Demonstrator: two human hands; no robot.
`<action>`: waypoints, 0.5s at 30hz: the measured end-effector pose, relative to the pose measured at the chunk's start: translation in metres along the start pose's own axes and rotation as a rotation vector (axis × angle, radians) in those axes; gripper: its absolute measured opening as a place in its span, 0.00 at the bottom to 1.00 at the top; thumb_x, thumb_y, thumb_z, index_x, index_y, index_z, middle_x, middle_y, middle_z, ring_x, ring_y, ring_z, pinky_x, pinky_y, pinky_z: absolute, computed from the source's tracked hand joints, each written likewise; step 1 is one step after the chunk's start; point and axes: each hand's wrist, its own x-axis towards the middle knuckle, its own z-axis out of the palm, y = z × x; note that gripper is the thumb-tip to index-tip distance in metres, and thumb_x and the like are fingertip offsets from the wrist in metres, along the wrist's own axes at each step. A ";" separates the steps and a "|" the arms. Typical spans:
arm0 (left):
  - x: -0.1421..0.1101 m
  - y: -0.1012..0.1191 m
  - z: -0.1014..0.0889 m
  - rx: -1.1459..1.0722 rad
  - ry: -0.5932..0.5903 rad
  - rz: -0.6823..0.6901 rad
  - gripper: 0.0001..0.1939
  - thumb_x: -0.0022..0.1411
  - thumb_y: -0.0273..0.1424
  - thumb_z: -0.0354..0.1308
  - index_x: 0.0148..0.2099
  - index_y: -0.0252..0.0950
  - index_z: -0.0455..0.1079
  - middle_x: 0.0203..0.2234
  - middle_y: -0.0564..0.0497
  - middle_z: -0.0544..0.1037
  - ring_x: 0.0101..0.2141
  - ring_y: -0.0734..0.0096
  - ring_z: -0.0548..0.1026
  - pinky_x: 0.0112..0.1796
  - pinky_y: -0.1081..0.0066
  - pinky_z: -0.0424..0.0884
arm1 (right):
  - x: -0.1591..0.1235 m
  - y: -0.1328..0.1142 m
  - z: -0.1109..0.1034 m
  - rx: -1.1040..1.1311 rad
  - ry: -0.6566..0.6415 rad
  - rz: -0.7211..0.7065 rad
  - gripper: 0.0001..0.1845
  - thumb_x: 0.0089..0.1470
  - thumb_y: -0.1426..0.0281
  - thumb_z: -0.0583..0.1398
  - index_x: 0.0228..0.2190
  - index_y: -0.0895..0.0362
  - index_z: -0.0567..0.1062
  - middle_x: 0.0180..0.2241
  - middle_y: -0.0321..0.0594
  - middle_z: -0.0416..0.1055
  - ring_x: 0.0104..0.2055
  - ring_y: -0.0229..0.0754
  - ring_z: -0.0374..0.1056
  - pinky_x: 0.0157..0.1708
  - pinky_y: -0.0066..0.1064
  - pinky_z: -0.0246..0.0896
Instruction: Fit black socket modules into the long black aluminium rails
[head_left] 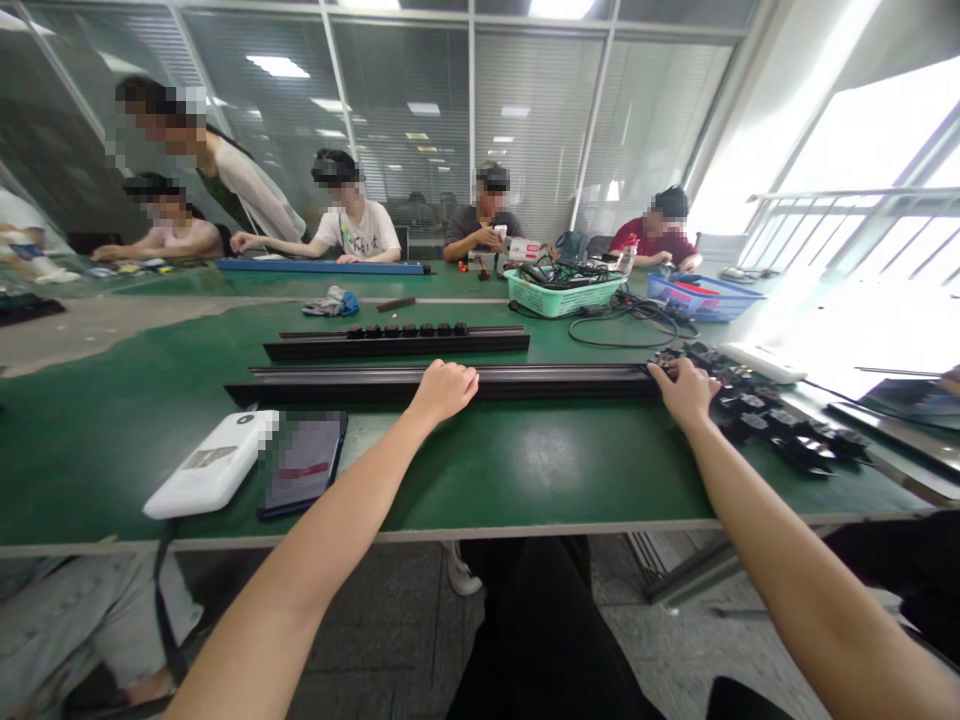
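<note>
A long black rail [555, 378] lies across the table in front of me. My left hand [448, 388] is closed over it near its middle, fingers curled down the far side. At the rail's right end, my right hand [684, 390] has its thumb and fingers bent together around something dark; what they grip is hidden. Beside that hand spreads a cluster of small black parts [750, 405] with shiny faces. Behind the long rail is a shorter black rail [397, 346] carrying a row of black pieces [409, 330].
A white power bank [214, 465] with a cable and a phone [306, 465] lie at the front left. Farther back are a green basket [566, 298] of cables, a blue basket [701, 300] and a crumpled cloth [330, 303]. Several people are across the table.
</note>
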 end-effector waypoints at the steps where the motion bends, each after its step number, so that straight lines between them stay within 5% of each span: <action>1: 0.000 0.001 0.000 0.000 -0.012 0.013 0.21 0.73 0.33 0.43 0.36 0.35 0.75 0.33 0.42 0.82 0.35 0.60 0.78 0.38 0.62 0.61 | -0.001 0.000 0.001 -0.002 0.008 0.003 0.23 0.59 0.50 0.53 0.39 0.56 0.72 0.41 0.51 0.74 0.48 0.55 0.62 0.55 0.51 0.48; 15: 0.000 0.003 -0.002 0.009 -0.036 0.020 0.21 0.74 0.33 0.43 0.37 0.35 0.76 0.33 0.42 0.83 0.35 0.61 0.78 0.38 0.63 0.61 | 0.009 0.013 0.008 0.167 0.060 0.067 0.20 0.53 0.55 0.60 0.40 0.57 0.72 0.39 0.49 0.74 0.49 0.54 0.61 0.54 0.46 0.53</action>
